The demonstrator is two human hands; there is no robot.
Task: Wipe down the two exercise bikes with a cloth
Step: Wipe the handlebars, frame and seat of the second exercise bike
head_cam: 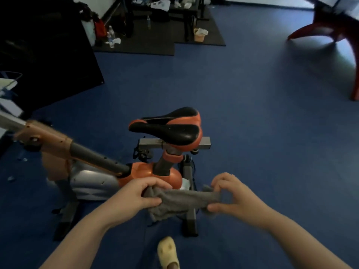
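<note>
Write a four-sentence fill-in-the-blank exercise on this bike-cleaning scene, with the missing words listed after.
1. Both hands, left hand and right hand, hold a grey ____.
2. The exercise bike has a black and orange ____.
3. The floor is ____ in colour.
4. The foot by the bike wears a ____ shoe.

Missing words: cloth; saddle; blue; yellow.

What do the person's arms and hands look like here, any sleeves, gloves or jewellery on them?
Both forearms are bare as far as the frame shows, with no sleeves in view. The left hand and right hand wear no gloves. No watch, wristband or ring is visible, though slight blur could hide something small.
</note>
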